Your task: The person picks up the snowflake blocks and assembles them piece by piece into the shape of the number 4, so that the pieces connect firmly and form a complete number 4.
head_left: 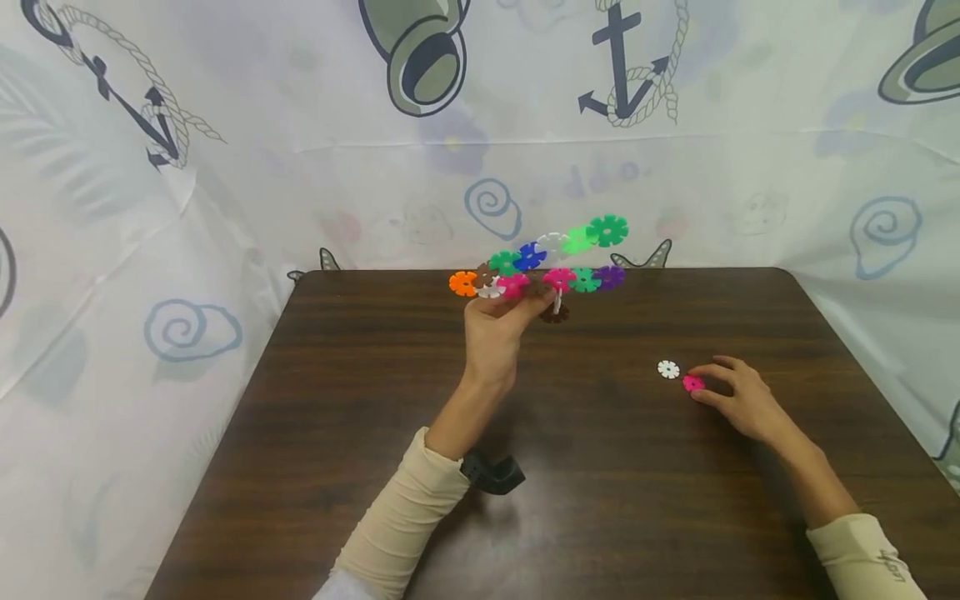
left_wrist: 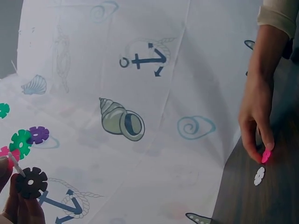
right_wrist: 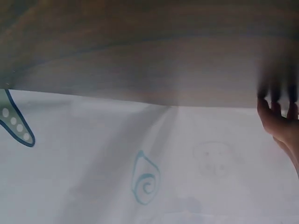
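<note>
My left hand (head_left: 492, 337) grips a chain of joined flower-shaped plastic discs above the far half of the table. Its two branches hold orange, brown, white, pink, green, blue and purple pieces. An orange disc (head_left: 462, 283) ends the left side, and a green disc (head_left: 607, 231) tops the upper right. Below the fingers hangs a brown disc (left_wrist: 32, 183), linked through a white piece seen edge-on. My right hand (head_left: 746, 400), low over the table's right side, pinches a loose pink disc (head_left: 693, 383) between thumb and fingers. Just left of it lies a loose white disc (head_left: 668, 369).
The dark wooden table (head_left: 360, 400) has rounded far corners. A pale cloth (head_left: 315, 192) printed with anchors and shells hangs behind it and along both sides. A dark band (head_left: 495, 473) sits at the left wrist.
</note>
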A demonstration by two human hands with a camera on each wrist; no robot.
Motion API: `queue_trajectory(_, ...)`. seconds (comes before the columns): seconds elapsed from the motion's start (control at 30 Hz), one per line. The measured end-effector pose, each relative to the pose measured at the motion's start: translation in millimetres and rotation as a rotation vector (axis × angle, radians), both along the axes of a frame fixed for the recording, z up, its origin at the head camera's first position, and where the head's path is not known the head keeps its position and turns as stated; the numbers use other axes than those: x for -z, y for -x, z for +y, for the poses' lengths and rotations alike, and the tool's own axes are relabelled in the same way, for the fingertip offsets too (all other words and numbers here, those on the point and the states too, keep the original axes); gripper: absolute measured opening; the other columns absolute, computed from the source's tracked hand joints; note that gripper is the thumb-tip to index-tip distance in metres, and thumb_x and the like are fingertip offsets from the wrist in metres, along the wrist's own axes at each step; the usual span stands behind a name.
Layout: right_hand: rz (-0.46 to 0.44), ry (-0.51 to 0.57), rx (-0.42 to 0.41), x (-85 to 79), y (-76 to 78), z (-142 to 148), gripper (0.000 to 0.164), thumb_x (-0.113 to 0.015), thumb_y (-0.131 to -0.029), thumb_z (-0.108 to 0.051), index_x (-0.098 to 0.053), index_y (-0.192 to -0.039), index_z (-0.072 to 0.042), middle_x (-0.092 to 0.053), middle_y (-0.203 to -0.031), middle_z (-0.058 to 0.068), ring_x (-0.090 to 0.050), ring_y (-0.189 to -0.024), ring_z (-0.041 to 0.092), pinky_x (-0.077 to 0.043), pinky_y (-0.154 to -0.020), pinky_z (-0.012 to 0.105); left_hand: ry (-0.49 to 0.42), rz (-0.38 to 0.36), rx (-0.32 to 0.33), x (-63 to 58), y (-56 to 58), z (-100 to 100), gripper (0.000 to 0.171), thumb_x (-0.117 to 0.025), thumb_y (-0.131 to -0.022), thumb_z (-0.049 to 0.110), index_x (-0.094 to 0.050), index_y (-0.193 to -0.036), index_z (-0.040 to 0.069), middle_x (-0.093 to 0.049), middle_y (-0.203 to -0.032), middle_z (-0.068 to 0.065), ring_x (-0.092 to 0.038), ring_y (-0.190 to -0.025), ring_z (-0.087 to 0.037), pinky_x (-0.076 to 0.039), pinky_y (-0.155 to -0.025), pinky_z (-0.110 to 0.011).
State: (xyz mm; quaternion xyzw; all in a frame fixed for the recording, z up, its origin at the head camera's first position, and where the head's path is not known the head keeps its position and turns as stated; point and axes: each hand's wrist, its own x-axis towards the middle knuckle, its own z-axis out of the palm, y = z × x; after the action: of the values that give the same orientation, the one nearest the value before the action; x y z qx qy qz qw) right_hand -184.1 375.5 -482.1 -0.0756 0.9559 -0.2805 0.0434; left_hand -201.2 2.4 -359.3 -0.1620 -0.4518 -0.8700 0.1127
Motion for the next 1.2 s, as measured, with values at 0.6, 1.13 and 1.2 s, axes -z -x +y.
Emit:
queue_trajectory(0.6, 0.212, 0.174, 0.01, -67.2, -14.9, -93, 0.02, -0.071, -0.099, -0.03, -0.068, -0.109, -0.013, -0.075, -0.094, 0.008, -0.065, -0.077, 0.012, -0.049, -0.064, 0.022, 0.029, -0.002, 0.006, 2.9, -3.8, 4, 0.041, -0.066, -0.089, -0.012, -0.081, -0.086, 0.026, -0.078, -0.084, 0.01, -0.072, -0.077, -0.009, -0.063, -0.081, -0.03)
queue_trajectory(1.13, 0.571, 0.58, 0.095, -130.5, -19.1, -148, 0.02, -0.076, -0.092, -0.003, -0.071, -0.112, -0.002, -0.071, -0.08, -0.019, -0.068, -0.07, 0.0, -0.055, -0.07, 0.01, 0.047, 0.001, -0.002, 2.8, -5.5, 5, 0.047, -0.067, -0.087, -0.015, -0.082, -0.085, 0.029, -0.079, -0.087, 0.012, -0.074, -0.082, -0.007, -0.06, -0.08, -0.027)
queue_trajectory(1.2, 0.621, 0.627, 0.087, -137.4, -20.2, -153, 0.019, -0.075, -0.091, 0.0, -0.071, -0.11, 0.001, -0.072, -0.079, -0.015, -0.067, -0.068, 0.003, -0.055, -0.07, 0.011, 0.041, 0.007, 0.002, 2.5, -5.3, 6, 0.047, -0.067, -0.086, -0.016, -0.082, -0.086, 0.029, -0.079, -0.087, 0.012, -0.074, -0.082, -0.008, -0.061, -0.08, -0.027)
